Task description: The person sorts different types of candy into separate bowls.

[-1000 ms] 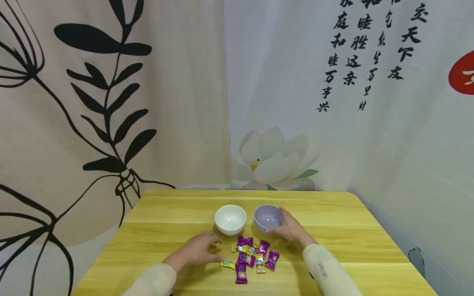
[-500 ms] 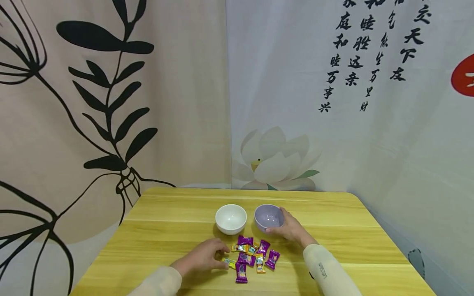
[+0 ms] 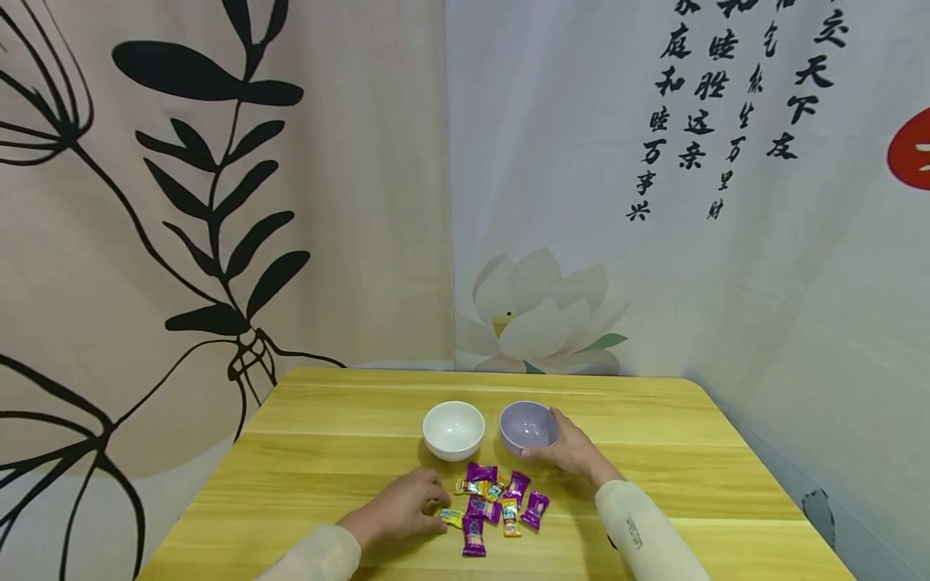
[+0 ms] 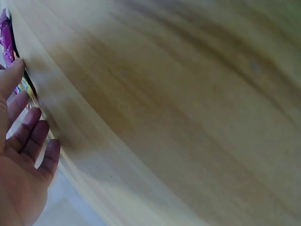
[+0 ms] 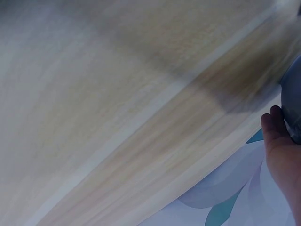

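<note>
My left hand (image 3: 403,504) is at the left edge of the candies, its thumb and forefinger parted on either side of a yellow-green wrapped candy (image 3: 451,517) lying on the table. Loosely bent fingers of that hand (image 4: 26,160) show in the left wrist view; their contact with the candy is not visible there. My right hand (image 3: 574,452) holds a lavender bowl (image 3: 528,428) by its right side, thumb in front and fingers behind. Only part of this bowl (image 5: 292,101) appears in the right wrist view. Purple-wrapped candies (image 3: 473,537) and orange-yellow ones (image 3: 510,516) lie between the hands.
To the left of the lavender bowl stands a white bowl (image 3: 454,431), behind the candies. Both bowls rest on a wood-grain table (image 3: 349,411). A printed cloth (image 3: 378,202) with plants and writing hangs beyond the table's back edge.
My left hand has moved right, up to the yellow-green candy, and its thumb and forefinger have come around it. The right hand and the lavender bowl have stayed in place.
</note>
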The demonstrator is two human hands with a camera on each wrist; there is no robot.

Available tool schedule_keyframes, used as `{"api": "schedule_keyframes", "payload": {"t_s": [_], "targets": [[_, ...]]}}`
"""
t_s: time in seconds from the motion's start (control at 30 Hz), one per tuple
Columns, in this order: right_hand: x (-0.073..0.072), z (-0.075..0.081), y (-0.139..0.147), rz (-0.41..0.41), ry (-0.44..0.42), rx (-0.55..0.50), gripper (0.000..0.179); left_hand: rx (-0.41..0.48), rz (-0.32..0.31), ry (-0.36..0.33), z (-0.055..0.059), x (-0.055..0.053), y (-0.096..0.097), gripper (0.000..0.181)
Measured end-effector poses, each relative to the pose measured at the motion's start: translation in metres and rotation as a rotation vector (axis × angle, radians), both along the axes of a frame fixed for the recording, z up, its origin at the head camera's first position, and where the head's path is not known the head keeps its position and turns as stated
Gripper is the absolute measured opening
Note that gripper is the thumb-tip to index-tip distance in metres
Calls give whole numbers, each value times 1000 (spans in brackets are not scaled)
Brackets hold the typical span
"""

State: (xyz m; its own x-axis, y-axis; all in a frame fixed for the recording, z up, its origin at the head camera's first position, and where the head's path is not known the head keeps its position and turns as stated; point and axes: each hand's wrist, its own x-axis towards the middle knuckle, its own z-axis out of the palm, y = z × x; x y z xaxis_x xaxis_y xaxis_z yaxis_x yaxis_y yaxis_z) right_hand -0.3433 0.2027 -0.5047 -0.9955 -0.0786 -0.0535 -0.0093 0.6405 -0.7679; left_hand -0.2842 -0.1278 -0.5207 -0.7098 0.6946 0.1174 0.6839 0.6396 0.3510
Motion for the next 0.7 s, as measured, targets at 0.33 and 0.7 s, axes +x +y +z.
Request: {"api": "schedule_keyframes", "payload": {"t_s": [0.33, 0.7], "targets": [[0, -2, 2, 2, 11, -1, 121, -12, -6, -20, 1, 0, 1, 25], [2, -4, 5, 15, 18, -12, 123, -3, -4, -34, 3, -1, 1, 22]]}}
